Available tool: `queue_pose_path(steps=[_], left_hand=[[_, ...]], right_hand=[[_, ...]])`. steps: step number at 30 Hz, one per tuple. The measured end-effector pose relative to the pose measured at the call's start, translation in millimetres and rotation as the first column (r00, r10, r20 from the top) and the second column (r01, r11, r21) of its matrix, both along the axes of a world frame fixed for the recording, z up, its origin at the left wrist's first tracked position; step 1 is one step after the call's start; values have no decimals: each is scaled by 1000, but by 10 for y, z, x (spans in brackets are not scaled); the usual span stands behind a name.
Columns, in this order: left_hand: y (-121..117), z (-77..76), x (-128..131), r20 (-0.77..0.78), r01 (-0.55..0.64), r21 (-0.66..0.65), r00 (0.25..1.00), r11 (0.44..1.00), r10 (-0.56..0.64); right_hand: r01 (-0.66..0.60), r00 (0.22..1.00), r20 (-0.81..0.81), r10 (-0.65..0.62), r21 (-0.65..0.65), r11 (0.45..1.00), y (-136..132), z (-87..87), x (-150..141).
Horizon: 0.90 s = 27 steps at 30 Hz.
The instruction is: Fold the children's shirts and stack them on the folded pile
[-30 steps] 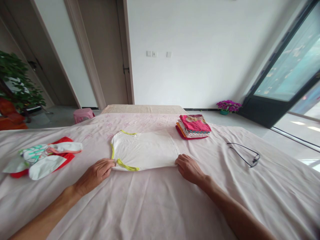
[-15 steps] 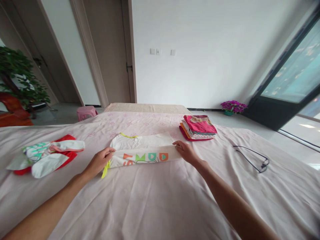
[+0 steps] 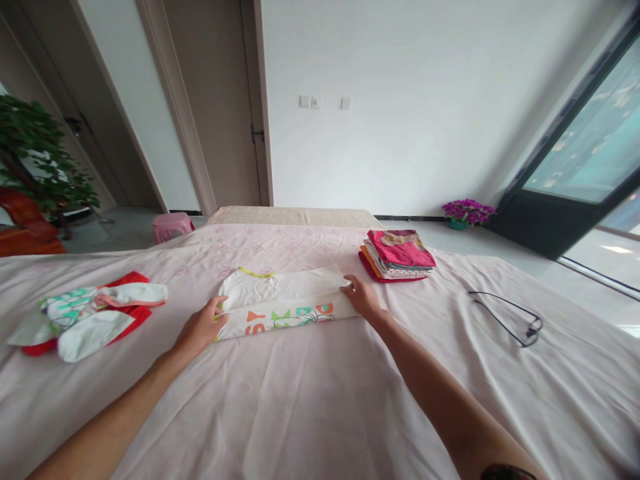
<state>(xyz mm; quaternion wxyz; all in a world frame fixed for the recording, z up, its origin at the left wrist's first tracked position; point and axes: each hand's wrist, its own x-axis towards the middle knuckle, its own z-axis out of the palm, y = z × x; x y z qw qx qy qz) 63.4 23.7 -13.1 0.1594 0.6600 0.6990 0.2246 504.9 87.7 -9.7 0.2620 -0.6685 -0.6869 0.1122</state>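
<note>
- Since half a second ago the near edge of the white shirt (image 3: 280, 303) has been folded further up; the printed band now lies flatter, letters facing up.
- Shirt sits centre frame on the pink bedsheet (image 3: 320, 400).
- Left hand (image 3: 200, 327) pinches the shirt's left end, fingers curled on the fabric.
- Right hand (image 3: 361, 297) presses the right end, fingers spread flat.
- Folded stack (image 3: 397, 255) just right of the shirt, upper centre.
- Loose clothes (image 3: 85, 320) at left edge.
- Black hanger (image 3: 510, 313) at right, well apart.
</note>
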Motion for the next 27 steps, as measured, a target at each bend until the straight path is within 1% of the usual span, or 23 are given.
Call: queue_pose_path(steps=[2, 4, 5, 7, 9, 11, 14, 17, 20, 22, 24, 25, 27], left_hand=[[-67, 47, 16, -94, -14, 65, 995, 998, 20], [-175, 98, 21, -190, 39, 201, 982, 979, 0], [-240, 120, 18, -249, 100, 280, 968, 955, -28], [-377, 151, 4, -383, 275, 393, 916, 877, -115], [-492, 162, -8, -491, 432, 405, 846, 805, -207], [-555, 159, -7, -556, 518, 377, 790, 768, -259], [-555, 150, 4, -598, 557, 375, 756, 741, -266], [-541, 158, -7, -617, 575, 406, 746, 710, -252], [-620, 181, -48, -631, 599, 413, 731, 686, -259], [-723, 206, -73, -631, 615, 391, 721, 685, -287], [-833, 245, -69, -618, 613, 373, 724, 696, -306], [-880, 270, -47, -607, 603, 375, 734, 705, -305], [-937, 322, 48, -583, 582, 389, 756, 714, -298]], right_hand=[[35, 999, 9, -35, -6, 999, -55, 54, 28], [67, 998, 10, -66, -39, 997, -151, 99, 82], [73, 997, 10, -72, -65, 995, -213, 112, 111], [67, 998, 28, -64, -119, 991, -350, 116, 155], [72, 994, 87, -61, -134, 988, -474, 98, 157], [85, 983, 171, -66, -110, 990, -553, 77, 119], [72, 966, 252, -50, -80, 994, -576, 83, 56], [22, 966, 260, 3, -92, 995, -585, 129, 77], [-41, 967, 247, 62, -89, 995, -703, 153, 185], [-55, 967, 244, 80, -105, 993, -830, 152, 268], [-37, 964, 258, 69, -128, 991, -947, 166, 322], [-20, 960, 276, 52, -117, 993, -991, 188, 325], [-11, 946, 325, 24, -42, 999, -1042, 264, 259]])
